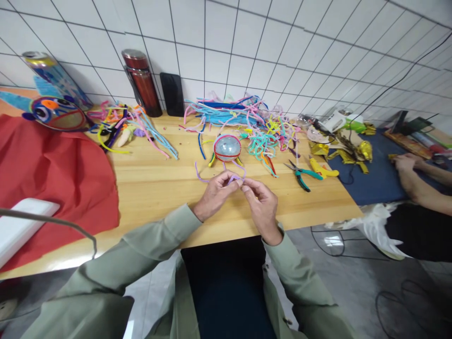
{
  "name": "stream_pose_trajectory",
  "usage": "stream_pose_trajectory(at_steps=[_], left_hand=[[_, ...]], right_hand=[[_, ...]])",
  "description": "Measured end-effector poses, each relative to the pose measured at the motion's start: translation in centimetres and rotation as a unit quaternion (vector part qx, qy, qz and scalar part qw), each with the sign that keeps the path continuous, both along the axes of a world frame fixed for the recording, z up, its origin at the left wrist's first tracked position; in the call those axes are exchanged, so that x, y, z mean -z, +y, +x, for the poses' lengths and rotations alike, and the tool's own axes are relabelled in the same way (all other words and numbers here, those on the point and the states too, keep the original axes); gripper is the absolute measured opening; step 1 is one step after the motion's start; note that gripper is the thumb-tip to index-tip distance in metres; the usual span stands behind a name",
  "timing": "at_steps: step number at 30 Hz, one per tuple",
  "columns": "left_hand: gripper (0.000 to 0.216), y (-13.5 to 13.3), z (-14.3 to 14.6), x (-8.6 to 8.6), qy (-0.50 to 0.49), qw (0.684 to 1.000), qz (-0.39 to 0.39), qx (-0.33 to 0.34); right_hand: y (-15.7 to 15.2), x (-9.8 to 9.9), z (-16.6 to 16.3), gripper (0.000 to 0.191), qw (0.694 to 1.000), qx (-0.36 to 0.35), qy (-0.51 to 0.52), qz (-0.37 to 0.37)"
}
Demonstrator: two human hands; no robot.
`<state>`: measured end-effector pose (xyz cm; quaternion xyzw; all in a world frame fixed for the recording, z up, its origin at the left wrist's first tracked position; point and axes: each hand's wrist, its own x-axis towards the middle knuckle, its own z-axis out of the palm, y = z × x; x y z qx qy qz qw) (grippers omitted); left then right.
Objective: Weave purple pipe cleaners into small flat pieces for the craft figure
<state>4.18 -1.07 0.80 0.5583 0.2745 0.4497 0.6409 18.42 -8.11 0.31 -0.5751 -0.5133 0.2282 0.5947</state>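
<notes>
Over the pale wooden tabletop, left hand and right hand pinch a thin purple fuzzy stem. At twelve o'clock, a red-rimmed clear dome and white-tiled wall; nine, red cloth; four, grey floor.

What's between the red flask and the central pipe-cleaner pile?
A black phone, propped against the tiled wall; the head view shows it between the red flask and the central pipe-cleaner pile.
</notes>
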Motion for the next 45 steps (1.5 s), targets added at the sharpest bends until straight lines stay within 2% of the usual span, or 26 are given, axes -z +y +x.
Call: stream_pose_trajectory(at_steps=[4, 9, 17, 29, 34, 38, 45], left_hand=[[0.042, -0.2, 0.1, -0.1, -0.005, 1.0, 0.013, -0.005], [0.04, -0.4, 0.1, 0.2, 0.0, 1.0, 0.03, -0.002], [0.033, -0.2, 0.2, 1.0, 0.011, 0.997, 0.075, 0.009], [0.033, -0.4, -0.1, 0.6, 0.03, 0.993, 0.104, 0.042], [0.041, -0.3, 0.0, 0.7, 0.006, 0.995, 0.06, 0.08], [0.042, -0.2, 0.1, 1.1, -0.001, 0.995, 0.03, 0.099], [0.045, -0.1, 0.3, 1.4, 0.001, 0.995, 0.001, 0.1]], right_hand=[[-0.5, 1.1, -0.5, 0.027, 0.997, 0.003, 0.077, -0.012], [-1.0, 1.5, -0.8, 0.027, 0.995, 0.007, 0.101, -0.016], [-1.7, 1.5, -0.6, 0.028, 0.996, 0.014, 0.084, -0.006], [-2.1, 1.8, -0.6, 0.024, 0.996, 0.027, 0.08, 0.011], [-2.1, 2.3, -0.4, 0.023, 0.998, 0.043, 0.048, 0.023], [-2.1, 2.0, -0.5, 0.02, 0.996, 0.044, 0.061, 0.041], [-2.0, 1.7, -0.5, 0.02, 0.996, 0.041, 0.067, 0.04]])
